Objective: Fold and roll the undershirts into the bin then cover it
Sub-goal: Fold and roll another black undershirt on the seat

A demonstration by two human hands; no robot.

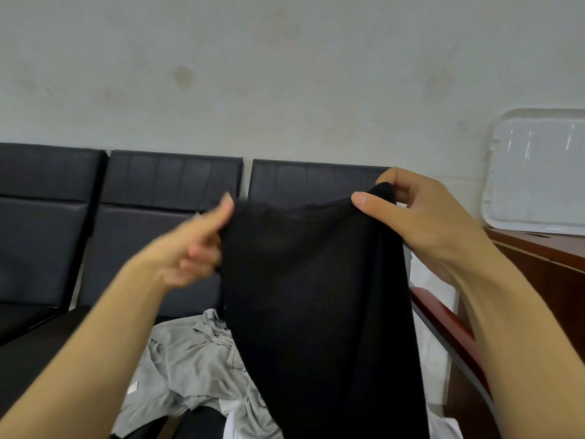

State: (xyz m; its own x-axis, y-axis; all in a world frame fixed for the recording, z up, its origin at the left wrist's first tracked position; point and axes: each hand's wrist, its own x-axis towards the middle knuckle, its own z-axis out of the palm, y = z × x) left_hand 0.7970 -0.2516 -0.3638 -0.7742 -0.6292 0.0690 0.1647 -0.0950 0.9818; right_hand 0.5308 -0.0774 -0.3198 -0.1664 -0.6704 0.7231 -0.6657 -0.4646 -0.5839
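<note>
We hold one black undershirt [316, 296] up in the air by its top edge, in front of the black sofa [126, 217]. The right hand [421, 223] pinches the right end of that edge between thumb and curled fingers. The left hand [196, 245] is blurred; it appears to grip the left end of the same edge with the fingers curled in and the thumb raised, but we cannot confirm the exact hold. The garment hangs straight down between the two hands, unfolded, with its lower part running out of the bottom of the view.

Below it, on the front part of the sofa seat, lies a crumpled grey undershirt [190, 369], and at the bottom edge a piece of white fabric [234, 429] shows beside it. Neither is folded or rolled.

A clear plastic lid [538, 172] stands tilted against the wall on the wooden cabinet [538, 258] at the right. The bin itself is not in view.

Our assessment: the task is at an early stage. No rolled garment is visible. The black undershirt is being spread for its first fold. Remaining work: fold and roll it, repeat for the grey and white pieces, load the bin, and fit the lid.
</note>
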